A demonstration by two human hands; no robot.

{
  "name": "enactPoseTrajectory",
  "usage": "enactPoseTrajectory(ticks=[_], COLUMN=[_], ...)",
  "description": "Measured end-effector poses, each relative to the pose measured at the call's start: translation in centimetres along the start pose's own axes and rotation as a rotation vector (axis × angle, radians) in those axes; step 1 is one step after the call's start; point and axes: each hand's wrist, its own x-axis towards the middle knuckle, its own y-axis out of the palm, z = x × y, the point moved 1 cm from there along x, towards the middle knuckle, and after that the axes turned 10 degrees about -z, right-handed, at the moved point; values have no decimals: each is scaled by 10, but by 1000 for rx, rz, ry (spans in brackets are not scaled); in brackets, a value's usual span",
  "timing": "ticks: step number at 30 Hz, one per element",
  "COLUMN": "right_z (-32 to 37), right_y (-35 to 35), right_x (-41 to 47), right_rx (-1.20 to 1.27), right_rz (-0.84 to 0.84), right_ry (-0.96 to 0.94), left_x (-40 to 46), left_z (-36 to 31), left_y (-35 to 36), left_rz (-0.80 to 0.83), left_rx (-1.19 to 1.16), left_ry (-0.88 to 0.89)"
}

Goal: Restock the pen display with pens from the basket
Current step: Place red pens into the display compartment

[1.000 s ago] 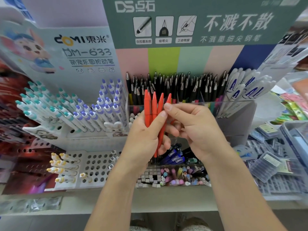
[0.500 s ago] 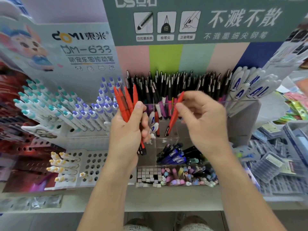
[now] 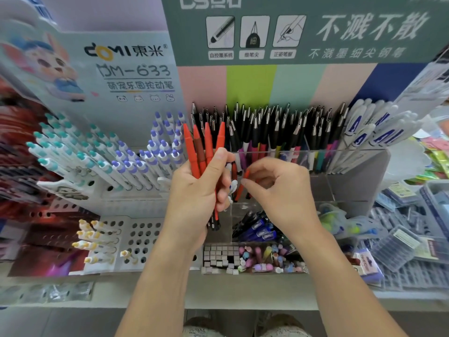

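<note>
Left hand grips a fan of four red pens, caps up, black tips poking out below the palm. Right hand just beside it pinches a single red pen between thumb and forefinger, tilted, its lower end down in the clear acrylic display. Behind both, black-capped pens pack that display's back row, with white pens to the right; basket not in frame.
</note>
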Motion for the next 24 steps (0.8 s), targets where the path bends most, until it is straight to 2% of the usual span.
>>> enactPoseTrajectory(ticks=[6,11,15,21,24], right_z=[-4,1,14,35,33], right_y=[12,3,-18,-26,-21], right_x=[2,-1,1,-4,-8], right_rx=[33,214,306,679,757], right_rz=[-38,2,-71,70,54], right_ry=[82,189,174,317,340], left_x=[-2,-1,-4,-11,-12], left_z=[5,7,4,0,1], left_y=[3,4,8,22,23], left_rz=[-3,-5,48,213,163], left_rx=[20,30,57,174,221], left_ry=[-48,-76,-57,-59,-33])
